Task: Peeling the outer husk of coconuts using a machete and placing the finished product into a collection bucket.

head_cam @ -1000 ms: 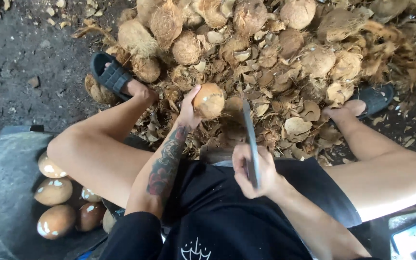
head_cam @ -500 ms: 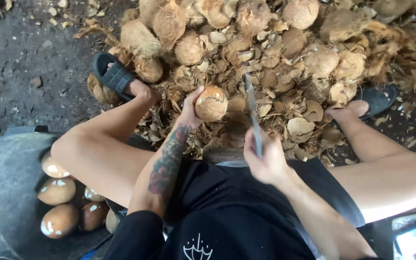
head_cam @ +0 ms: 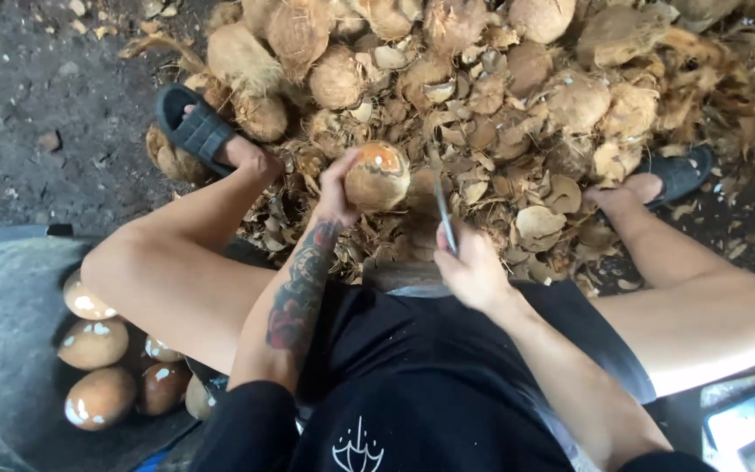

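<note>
Left hand [head_cam: 339, 188] at frame centre, fingers wrapped round a partly peeled coconut [head_cam: 377, 176], held over the husk pile [head_cam: 500, 114]. Right hand [head_cam: 474, 271] just right and lower, fist closed on a knife [head_cam: 444, 214], blade pointing up beside the coconut. Peeled coconuts [head_cam: 98, 371] sit in a dark tub [head_cam: 2, 306], lower left.

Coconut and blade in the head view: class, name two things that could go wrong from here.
1. The left hand holds the coconut bare, close beside the blade in the right hand; a slip could cut fingers.
2. Loose husk pieces lie around the sandalled feet; footing may shift.
</note>
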